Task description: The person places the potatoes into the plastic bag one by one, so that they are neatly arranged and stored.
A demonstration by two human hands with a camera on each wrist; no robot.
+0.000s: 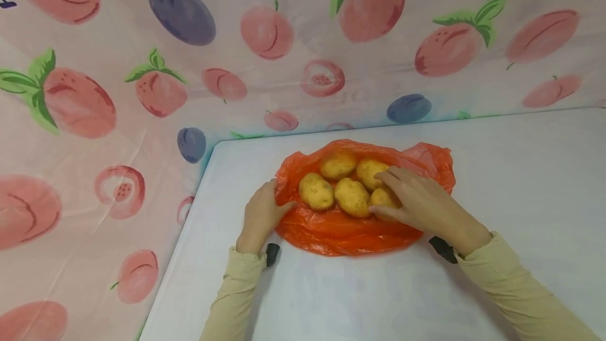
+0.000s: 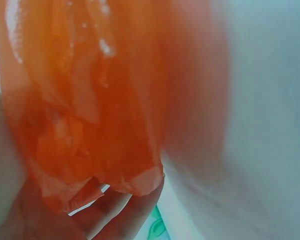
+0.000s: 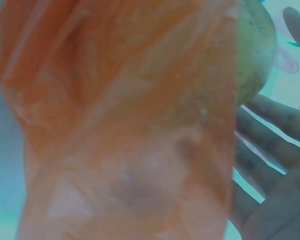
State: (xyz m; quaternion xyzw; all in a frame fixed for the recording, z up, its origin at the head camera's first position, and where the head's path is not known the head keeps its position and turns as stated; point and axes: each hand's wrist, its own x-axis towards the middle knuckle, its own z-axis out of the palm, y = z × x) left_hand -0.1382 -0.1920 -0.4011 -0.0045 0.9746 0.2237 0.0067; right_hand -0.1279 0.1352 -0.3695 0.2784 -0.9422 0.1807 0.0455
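Observation:
Several yellow-brown potatoes (image 1: 351, 197) lie grouped in a spread, crumpled orange plastic bag (image 1: 326, 238) on the white table. My left hand (image 1: 259, 217) is at the bag's left edge, its thumb and fingers apart, with the thumb over the plastic. In the left wrist view, the orange plastic (image 2: 90, 100) covers part of that hand. My right hand (image 1: 421, 201) reaches over the right-hand potatoes, fingers extended and thumb spread away. In the right wrist view, a potato (image 3: 257, 55) shows beside its fingers; the orange plastic hides the rest.
The white table (image 1: 360, 299) extends around the bag. A pink cloth (image 1: 222, 30) printed with peaches and plums hangs behind and to the left, meeting the table's back edge. Dark wrist-worn devices (image 1: 443, 250) sit under both wrists.

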